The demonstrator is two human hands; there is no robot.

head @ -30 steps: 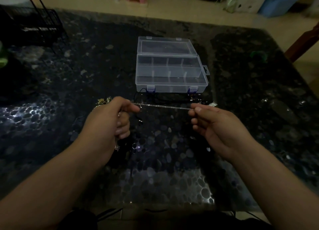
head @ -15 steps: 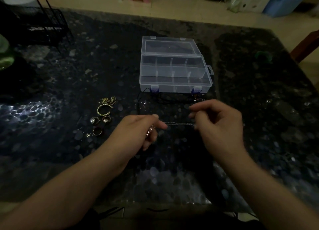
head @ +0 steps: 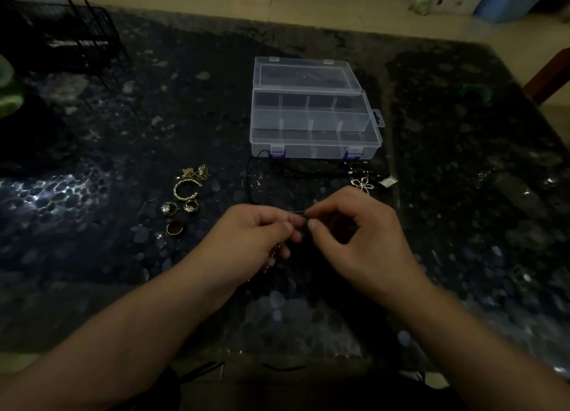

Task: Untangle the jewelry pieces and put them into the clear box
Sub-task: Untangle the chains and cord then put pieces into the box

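My left hand (head: 257, 233) and my right hand (head: 351, 228) meet over the dark table, both pinching a thin silver chain (head: 298, 214) between their fingertips; more of it dangles under my left palm. The clear box (head: 314, 114) stands open behind them, its compartments showing nothing inside. A gold bangle (head: 186, 189), a small gold tangle (head: 195, 172) and several rings (head: 179, 213) lie to the left. A black cord (head: 296, 171) and a silver flower pendant (head: 363, 185) lie just in front of the box.
The table (head: 92, 241) is dark pebble-patterned stone with glare spots. A black wire rack (head: 77, 40) stands at the far left corner, a green object (head: 7, 93) at the left edge and a green ring (head: 473, 91) far right. A small silver tag (head: 389, 181) lies beside the pendant.
My hands have come down and together, from holding the chain stretched wide to pinching it almost fingertip to fingertip. The gold pieces at the left are uncovered.
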